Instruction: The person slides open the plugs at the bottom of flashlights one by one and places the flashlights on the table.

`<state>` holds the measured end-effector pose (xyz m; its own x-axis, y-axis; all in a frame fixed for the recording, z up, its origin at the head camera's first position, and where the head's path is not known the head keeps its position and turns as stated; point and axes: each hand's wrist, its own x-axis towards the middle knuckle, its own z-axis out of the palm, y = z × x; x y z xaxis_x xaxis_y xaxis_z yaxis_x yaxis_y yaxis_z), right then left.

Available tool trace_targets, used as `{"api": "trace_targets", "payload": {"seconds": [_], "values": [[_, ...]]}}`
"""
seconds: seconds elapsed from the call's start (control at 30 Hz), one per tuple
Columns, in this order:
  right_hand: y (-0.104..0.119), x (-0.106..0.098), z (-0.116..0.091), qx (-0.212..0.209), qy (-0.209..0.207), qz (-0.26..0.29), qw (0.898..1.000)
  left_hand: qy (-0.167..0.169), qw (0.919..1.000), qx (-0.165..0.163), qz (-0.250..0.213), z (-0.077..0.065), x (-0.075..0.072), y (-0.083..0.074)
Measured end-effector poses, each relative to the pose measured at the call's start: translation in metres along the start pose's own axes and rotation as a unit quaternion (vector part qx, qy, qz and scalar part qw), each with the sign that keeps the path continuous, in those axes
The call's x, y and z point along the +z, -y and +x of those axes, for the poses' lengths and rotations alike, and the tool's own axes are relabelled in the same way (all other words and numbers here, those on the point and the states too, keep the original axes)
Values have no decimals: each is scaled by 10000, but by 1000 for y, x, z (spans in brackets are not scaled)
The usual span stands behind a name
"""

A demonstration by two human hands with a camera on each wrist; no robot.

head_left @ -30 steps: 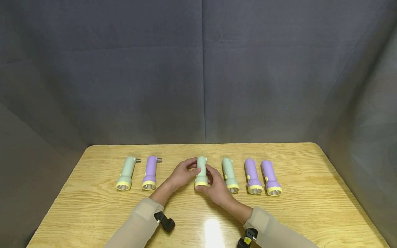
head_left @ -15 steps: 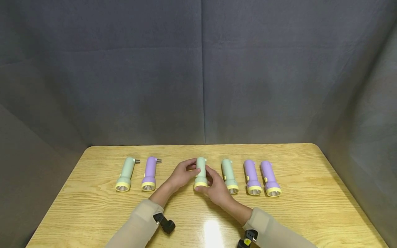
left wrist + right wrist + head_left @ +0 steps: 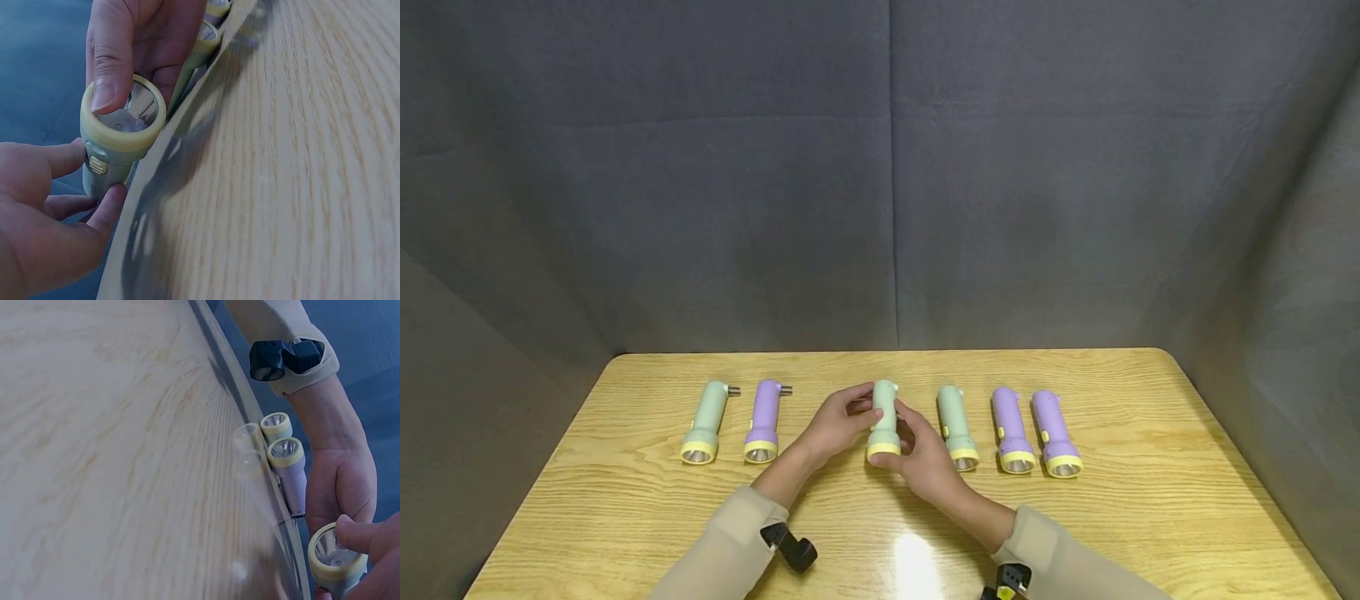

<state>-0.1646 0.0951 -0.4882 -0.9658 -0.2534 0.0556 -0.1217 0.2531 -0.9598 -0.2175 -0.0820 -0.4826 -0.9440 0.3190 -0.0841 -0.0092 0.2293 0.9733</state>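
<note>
Flashlight in pale green, a bit below the middle of the head frame, lens end toward the bottom edge, tail toward the top. Grasped by both hands at once: left hand pinching the barrel from the left, right hand gripping from the right, thumb over the yellow rim and clear lens (plain to see at the left of the left wrist view). Ribbed slider switch showing just under that rim. Can't tell whether touching the wood or slightly above it.

Next, to the right of the head frame: another green flashlight near the right hand, then a purple flashlight, then one more purple flashlight at the end, all leaning a little. Over at left of center: far-left green flashlight and left-side purple flashlight, each with metal prongs poking out to the right near the tail.

Under everything, light wooden table, bright glare at bottom center. Beige sleeves at the bottom edge, small black wrist cameras on the cuffs. Dark gray curtain across the upper frame, vertical seam near the middle.
</note>
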Motion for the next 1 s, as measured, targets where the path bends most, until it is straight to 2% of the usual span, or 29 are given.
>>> {"api": "trace_targets", "payload": {"seconds": [0.23, 0.73, 1.0], "values": [[8, -3, -5, -22, 74, -71, 9999, -37, 9999, -104, -82, -9, 0, -9], [28, -11, -21, -112, 0, 35, 9999, -167, 9998, -80, -103, -26, 8, -36], [38, -18, -32, 87, -11, 167, 9998, -130, 9999, -35, -98, -36, 14, -48]]}}
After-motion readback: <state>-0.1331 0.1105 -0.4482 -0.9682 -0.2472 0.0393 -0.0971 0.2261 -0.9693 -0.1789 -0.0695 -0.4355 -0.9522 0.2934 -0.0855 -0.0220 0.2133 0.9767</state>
